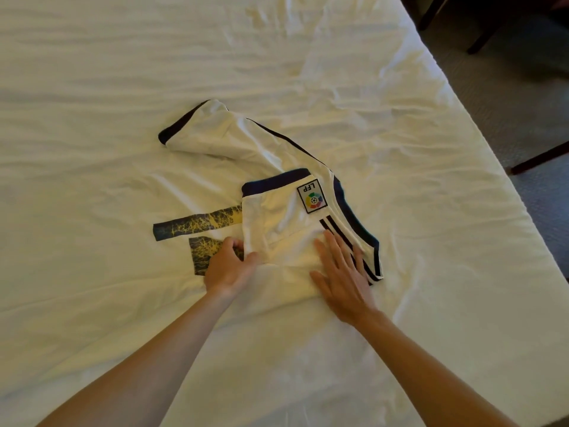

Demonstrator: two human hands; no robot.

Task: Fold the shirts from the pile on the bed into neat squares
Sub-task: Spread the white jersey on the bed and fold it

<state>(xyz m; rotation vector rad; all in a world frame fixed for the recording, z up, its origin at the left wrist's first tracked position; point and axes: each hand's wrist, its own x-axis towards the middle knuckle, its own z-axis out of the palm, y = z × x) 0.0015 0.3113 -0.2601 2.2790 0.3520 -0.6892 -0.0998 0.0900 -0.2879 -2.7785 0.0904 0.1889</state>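
Left hand [229, 266] pinches folded sleeve edge of white navy-trimmed jersey [277, 229]; right hand [341, 272] flat, fingers spread, pinning it. Unfolded sleeve [215, 134] runs away up-left, nearer left hand.

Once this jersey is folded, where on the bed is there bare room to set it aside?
Bare sheet lies beyond the jersey toward the far side of the bed, and right of it up to the bed's edge. Crowded spot: the near middle, where the left hand grips the fabric and the right hand presses flat.

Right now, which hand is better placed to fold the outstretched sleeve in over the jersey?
The left hand: it pinches the white jersey on the side nearer that far sleeve, while the right hand lies flat, pinning the folded part.
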